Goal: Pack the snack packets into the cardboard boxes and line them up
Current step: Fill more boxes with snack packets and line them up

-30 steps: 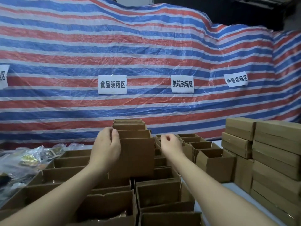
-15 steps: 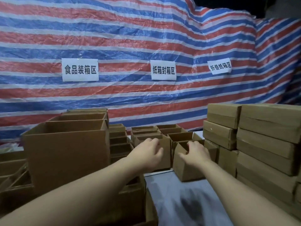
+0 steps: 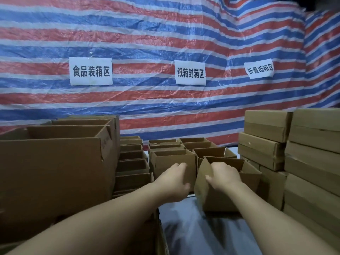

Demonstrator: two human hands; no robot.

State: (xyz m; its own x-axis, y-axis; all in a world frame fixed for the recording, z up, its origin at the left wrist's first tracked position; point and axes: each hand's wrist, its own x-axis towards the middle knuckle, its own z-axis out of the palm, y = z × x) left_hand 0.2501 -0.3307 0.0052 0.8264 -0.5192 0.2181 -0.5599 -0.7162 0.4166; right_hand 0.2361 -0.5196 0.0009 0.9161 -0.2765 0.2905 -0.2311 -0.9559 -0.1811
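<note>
Far left: big open cardboard box [image 3: 55,172], upright, more open boxes behind it in a row toward the striped tarp [image 3: 165,43]. Just right of it, a column of small open boxes [image 3: 131,159] running front to back. Tarp backdrop w/ three white paper signs [image 3: 91,71] taped on, Chinese text.

Centre: left hand [image 3: 173,183] reaching fwd, fingers curled loosely, fingertips at the front wall of a small open box [image 3: 173,161]; contact looks likely but can't tell for sure, no clear grip on anything. More small open boxes lined up behind that one in two rows.

Right of centre: right hand [image 3: 223,174] on the near-left rim of a tilted open box [image 3: 239,181], fingers curled over the edge into the opening, thumb on the outer wall, so it's gripping the box. Box leans, near the white tabletop [image 3: 193,227].

Far right: stacks of closed flat cartons [image 3: 303,153], several high, just beside the tilted box.

Snack packets: none visible in frame; box interiors seen look bare.
</note>
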